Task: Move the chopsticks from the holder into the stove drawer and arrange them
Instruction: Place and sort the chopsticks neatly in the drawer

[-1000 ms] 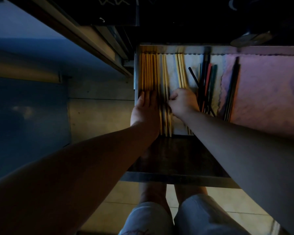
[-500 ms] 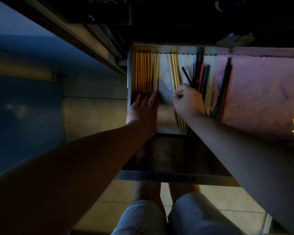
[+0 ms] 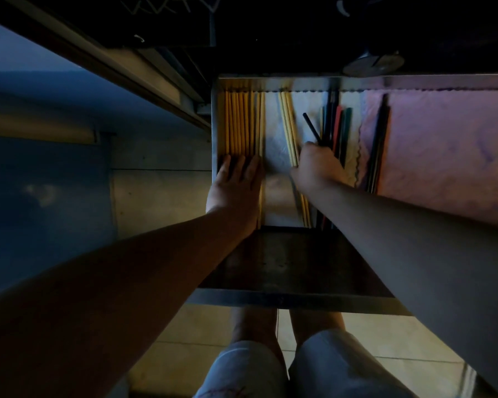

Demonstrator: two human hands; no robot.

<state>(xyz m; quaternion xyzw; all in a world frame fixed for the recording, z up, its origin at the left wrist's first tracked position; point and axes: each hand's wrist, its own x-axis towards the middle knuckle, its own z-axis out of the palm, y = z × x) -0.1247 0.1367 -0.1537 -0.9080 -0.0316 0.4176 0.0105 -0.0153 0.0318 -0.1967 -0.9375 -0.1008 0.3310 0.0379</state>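
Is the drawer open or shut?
Open. The drawer stands pulled out from under the stove, so the yellow chopsticks lying flat inside it show from above.

Yellow chopsticks [image 3: 242,122] in parallel rows at the open drawer's [image 3: 285,299] left; one black chopstick [image 3: 311,127] aslant.

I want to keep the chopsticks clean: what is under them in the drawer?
A white liner lies under the yellow chopsticks, a pink cloth under the dark pair. The left hand and right hand hide parts.
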